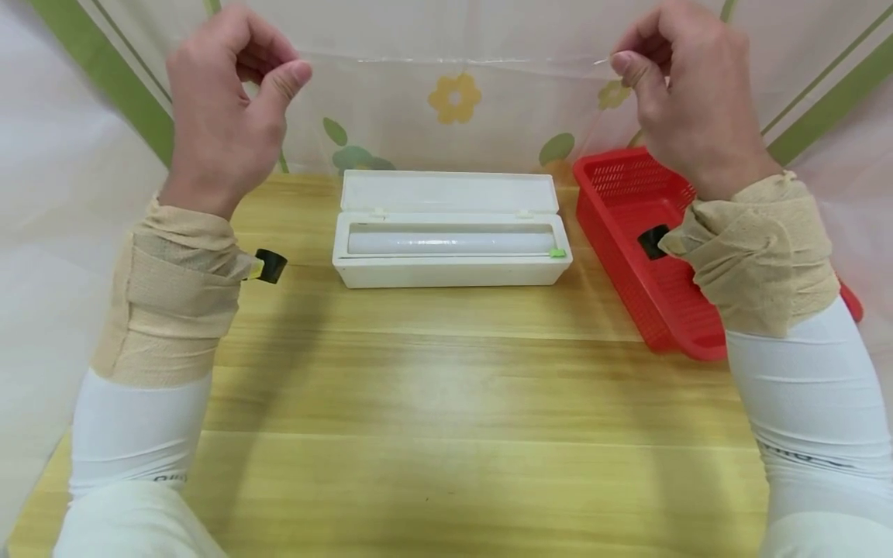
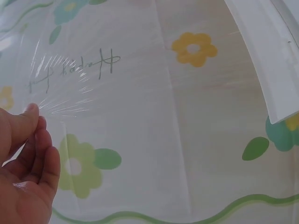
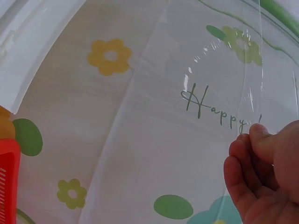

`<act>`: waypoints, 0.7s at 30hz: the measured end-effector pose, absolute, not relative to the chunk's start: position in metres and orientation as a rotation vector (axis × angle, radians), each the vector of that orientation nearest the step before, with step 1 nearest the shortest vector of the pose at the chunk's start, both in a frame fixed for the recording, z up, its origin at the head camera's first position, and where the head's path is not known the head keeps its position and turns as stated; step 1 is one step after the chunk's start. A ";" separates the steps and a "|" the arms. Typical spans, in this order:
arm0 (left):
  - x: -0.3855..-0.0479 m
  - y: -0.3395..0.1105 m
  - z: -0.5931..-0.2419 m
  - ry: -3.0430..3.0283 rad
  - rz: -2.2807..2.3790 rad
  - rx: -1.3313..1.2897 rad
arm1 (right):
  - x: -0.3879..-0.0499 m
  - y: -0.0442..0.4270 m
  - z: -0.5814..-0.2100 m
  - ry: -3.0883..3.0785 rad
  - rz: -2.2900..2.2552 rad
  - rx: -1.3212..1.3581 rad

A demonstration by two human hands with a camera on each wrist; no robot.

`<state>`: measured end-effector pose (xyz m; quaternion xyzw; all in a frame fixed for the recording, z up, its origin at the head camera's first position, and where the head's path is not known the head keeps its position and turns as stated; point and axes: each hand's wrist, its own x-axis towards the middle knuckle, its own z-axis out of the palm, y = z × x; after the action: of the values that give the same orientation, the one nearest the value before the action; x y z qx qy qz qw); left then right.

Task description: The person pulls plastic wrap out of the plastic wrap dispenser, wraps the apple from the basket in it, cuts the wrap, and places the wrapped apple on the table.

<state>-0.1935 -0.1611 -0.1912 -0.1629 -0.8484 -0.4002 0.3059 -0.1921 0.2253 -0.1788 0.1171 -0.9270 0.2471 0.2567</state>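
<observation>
A sheet of clear plastic wrap (image 1: 453, 62) stretches between both raised hands. Its upper left corner is pinched between thumb and fingers of my left hand (image 1: 233, 108), and creases fan out from that grip in the left wrist view. My right hand (image 1: 691, 93) pinches the upper right corner the same way. Below the film stands a white wrap dispenser box (image 1: 452, 273) with its lid (image 1: 449, 192) tipped back. A roll of wrap (image 1: 453, 242) lies inside it, and a small green slider cutter (image 1: 557, 253) sits at the right of its front edge. The film's lower edge is hard to make out.
A red plastic basket (image 1: 628, 267) stands right of the box, partly behind the right forearm. The wooden table (image 1: 446, 434) extends toward me. Behind it hangs a pale flowered curtain (image 1: 516, 116). Small black wrist cameras jut from both wrapped wrists.
</observation>
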 end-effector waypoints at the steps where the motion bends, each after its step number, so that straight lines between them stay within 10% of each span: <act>1: -0.194 -0.161 -0.191 -2.242 -1.060 -0.431 | -0.192 0.226 -0.178 -2.515 0.670 0.316; 21: -0.122 -0.199 -0.198 -2.375 -0.966 -0.837 | -0.103 0.246 -0.199 -2.318 0.610 0.762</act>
<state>-0.1224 -0.1986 -0.1978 -0.3026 -0.8590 -0.3493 0.2205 -0.1028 0.2457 -0.1993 0.2882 -0.8768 0.2306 0.3081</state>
